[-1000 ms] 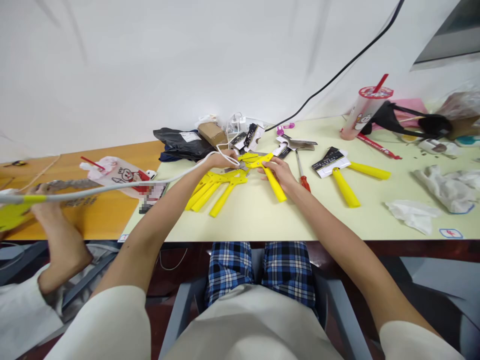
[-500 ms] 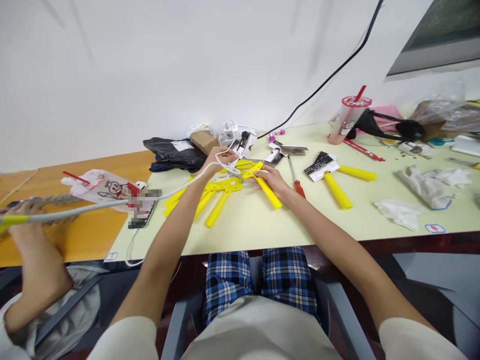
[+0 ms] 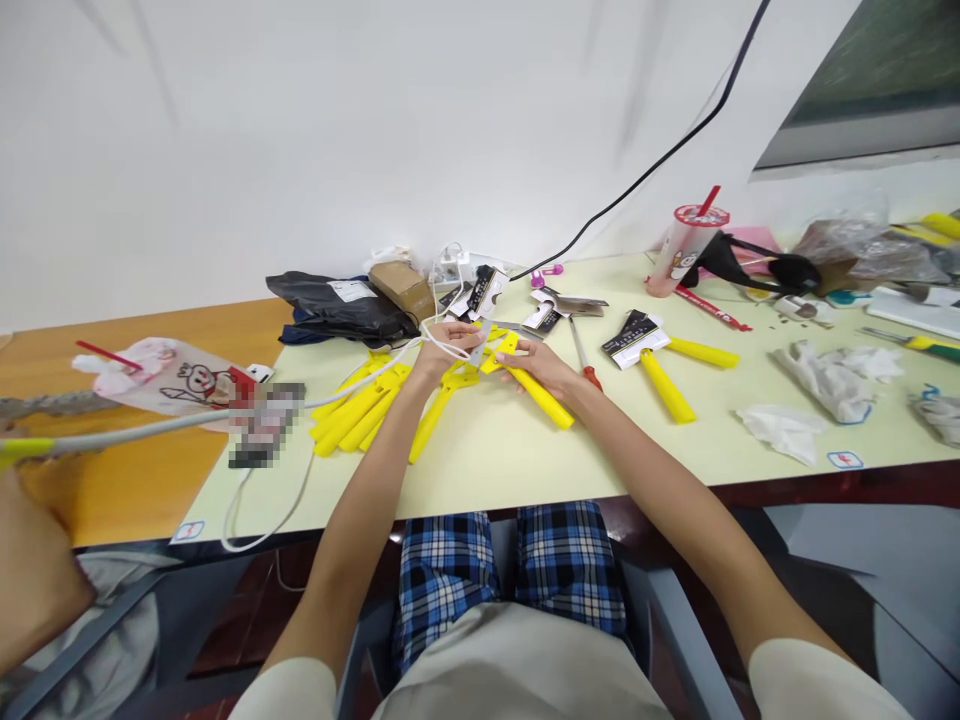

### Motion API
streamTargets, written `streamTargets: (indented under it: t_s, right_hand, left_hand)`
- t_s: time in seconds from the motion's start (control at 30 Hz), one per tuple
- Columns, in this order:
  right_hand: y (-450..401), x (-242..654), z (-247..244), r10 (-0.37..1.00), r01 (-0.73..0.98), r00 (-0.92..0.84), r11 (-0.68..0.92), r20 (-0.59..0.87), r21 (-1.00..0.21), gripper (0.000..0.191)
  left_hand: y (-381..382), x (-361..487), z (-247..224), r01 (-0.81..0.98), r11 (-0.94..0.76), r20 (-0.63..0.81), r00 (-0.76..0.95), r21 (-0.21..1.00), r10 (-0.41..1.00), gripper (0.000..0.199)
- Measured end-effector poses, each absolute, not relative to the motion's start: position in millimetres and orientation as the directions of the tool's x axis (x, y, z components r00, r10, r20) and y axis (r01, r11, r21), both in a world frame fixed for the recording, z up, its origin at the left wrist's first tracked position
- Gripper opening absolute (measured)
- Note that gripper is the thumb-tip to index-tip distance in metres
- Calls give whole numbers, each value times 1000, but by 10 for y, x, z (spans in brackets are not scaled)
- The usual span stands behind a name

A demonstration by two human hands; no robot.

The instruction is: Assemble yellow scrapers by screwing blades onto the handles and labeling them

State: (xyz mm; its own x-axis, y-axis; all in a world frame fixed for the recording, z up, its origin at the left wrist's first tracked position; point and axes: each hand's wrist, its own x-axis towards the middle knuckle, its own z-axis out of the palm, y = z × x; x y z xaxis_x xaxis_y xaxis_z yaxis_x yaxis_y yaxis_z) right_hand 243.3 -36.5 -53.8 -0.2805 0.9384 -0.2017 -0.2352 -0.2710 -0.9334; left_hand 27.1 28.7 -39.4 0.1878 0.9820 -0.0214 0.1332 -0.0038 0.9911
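My left hand (image 3: pixel 450 350) grips a loop of white cord (image 3: pixel 360 388) above a yellow plastic tool, close to a small grey metal blade (image 3: pixel 480 345). My right hand (image 3: pixel 538 367) holds that tool's yellow handle (image 3: pixel 540 397), its fingers resting on the yellow head. Just to the left lies a bunch of similar yellow handles (image 3: pixel 352 420), partly under my left forearm. The cord runs left over the table to a person's hand (image 3: pixel 30 570) at the frame's edge.
A red-handled screwdriver (image 3: pixel 583 355) and a yellow-handled tool (image 3: pixel 666 385) with a packaging card lie to the right. Tissues, a cup and a black bag stand around the pale table (image 3: pixel 480 480). A wooden table (image 3: pixel 150 480) adjoins on the left.
The view has swung left and tilted. My hands have drawn closer together over the yellow tool. The other person's hand has dropped toward the lower left edge.
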Motion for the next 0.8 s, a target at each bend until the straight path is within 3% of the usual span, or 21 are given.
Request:
streamTargets:
  t_s: [0.2, 0.33, 0.8]
  right_hand:
    - [-416, 2382, -492, 923, -196, -327, -276, -203, -941, 45]
    - [-417, 2355, -488, 929, -193, -308, -270, -203, -943, 37]
    - [-370, 2384, -590, 938, -193, -287, -254, -193, -948, 40]
  left_hand:
    - [257, 261, -458, 44, 33, -42, 203, 998, 978, 54]
    - [263, 254, -512, -2, 23, -22, 210, 1000, 977, 47]
    - [291, 274, -511, 29, -18, 13, 151, 999, 988, 25]
